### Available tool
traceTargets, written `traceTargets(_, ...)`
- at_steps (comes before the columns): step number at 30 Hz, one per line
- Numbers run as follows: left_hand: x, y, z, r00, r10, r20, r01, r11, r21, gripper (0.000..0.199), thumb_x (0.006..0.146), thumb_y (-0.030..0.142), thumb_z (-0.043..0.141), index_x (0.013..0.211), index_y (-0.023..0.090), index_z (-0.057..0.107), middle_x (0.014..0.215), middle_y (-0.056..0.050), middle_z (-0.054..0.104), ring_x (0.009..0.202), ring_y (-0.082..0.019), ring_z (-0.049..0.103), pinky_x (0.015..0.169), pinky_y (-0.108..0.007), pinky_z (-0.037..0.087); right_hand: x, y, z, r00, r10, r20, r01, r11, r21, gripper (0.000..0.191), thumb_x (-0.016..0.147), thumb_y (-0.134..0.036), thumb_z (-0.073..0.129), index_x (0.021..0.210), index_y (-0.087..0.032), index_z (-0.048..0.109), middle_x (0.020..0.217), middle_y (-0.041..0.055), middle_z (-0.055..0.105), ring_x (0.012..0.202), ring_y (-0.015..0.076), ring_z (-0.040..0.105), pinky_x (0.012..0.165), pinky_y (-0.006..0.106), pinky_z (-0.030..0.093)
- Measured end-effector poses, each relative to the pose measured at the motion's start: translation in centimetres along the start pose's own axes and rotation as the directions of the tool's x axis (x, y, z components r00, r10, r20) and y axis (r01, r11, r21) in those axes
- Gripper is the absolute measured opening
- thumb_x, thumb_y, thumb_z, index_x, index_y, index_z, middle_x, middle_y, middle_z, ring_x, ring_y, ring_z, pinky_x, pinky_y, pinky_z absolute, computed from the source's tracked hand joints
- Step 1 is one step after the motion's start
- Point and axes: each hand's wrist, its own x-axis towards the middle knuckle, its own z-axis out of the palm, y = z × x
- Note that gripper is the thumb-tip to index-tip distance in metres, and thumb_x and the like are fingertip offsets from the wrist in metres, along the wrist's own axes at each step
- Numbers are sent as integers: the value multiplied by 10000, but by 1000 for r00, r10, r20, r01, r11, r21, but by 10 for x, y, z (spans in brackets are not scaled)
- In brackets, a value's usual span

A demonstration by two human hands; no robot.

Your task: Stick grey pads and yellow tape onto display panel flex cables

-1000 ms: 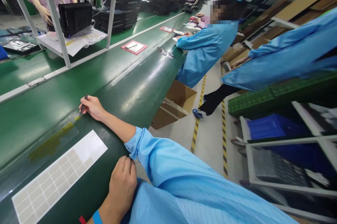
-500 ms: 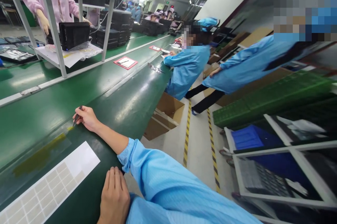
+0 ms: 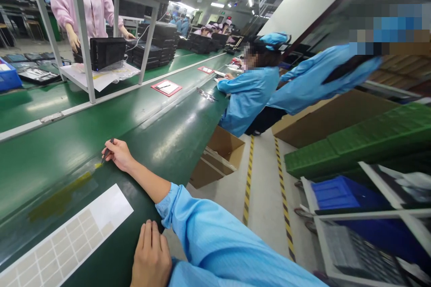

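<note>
My right hand [image 3: 117, 154] pinches a slim dark pen-like tool [image 3: 107, 154], whose tip points down at the green work surface [image 3: 175, 143]. Close to that tip is a small yellow patch [image 3: 98, 165], and a longer yellow strip [image 3: 60, 197] under a clear film lies to the left of it. My left hand [image 3: 152, 253] rests flat near the bench edge, fingers stretched out side by side, holding nothing. Between the hands and the lower left corner lies a white sheet [image 3: 114, 206] with rows of pale grey rectangular labels [image 3: 67, 249], several of them gone at its upper end.
A co-worker in blue [image 3: 252, 91] sits farther along the bench; another person in blue [image 3: 310, 82] stands behind. Someone in pink [image 3: 82, 11] works beyond the metal shelf frame [image 3: 82, 44]. A cardboard box [image 3: 215, 156] stands below the bench edge. A cart [image 3: 377, 215] is at right.
The whole view has shifted slightly to the right and down. The standing person in blue has moved closer behind the seated one. Both my hands keep about the same place on the bench.
</note>
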Motion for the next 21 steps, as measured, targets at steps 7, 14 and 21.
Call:
traceTargets(7,2,1,-1,1000,-11,-16,11,1000,-11,330,905,-55,411,868,29,728,1025,-226,777,966,-334,786,849,-437,696,1,3,-1,1000,-22,7,22,1000,18,412,864,-453,818,925,-145,551,737,34,681,548,119,628,449,169,501)
traceTargets(14,-1,3,3,1000,-10,-7,10,1000,-12,328,904,-49,415,892,16,736,1043,-242,773,982,-354,784,856,-458,696,1,4,-3,1000,-19,7,19,1000,21,435,848,-472,836,918,-146,558,735,35,682,565,124,639,450,165,501)
traceTargets(21,-5,5,4,1000,-14,12,14,1000,1,321,901,-36,422,910,23,738,1063,-240,773,1005,-353,781,876,-457,692,0,4,-3,1000,-9,2,9,1000,24,433,855,-478,831,898,-150,552,735,39,685,555,122,636,452,166,506)
